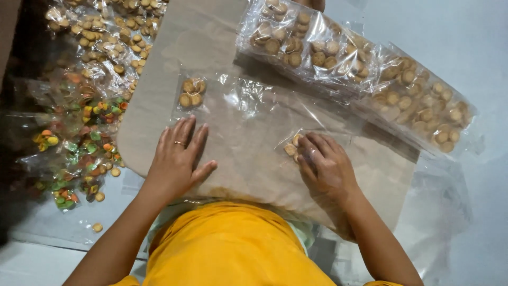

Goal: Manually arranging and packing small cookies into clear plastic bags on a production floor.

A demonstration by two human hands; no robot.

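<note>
- The left hand (177,156) lies flat, palm down, fingers spread, on a clear plastic sheet (248,114) stretched over a brown paper-covered board (174,47); it grips nothing.
- Just beyond its fingertips, under the plastic, sits a small cluster of round biscuits (191,92), close to the hand but not touching it.
- The right hand (324,164) presses down with bent fingers on a second small pile of biscuits (291,145), which peeks out at its fingertips; whether it pinches them or only pushes I cannot tell.
- The two hands are well apart, with bare plastic between them.
- A row of filled clear biscuit packets (360,66) lies beyond the right hand.
- Loose plain biscuits (114,32) and coloured sweets in bags (84,137) lie to the left of the board.
</note>
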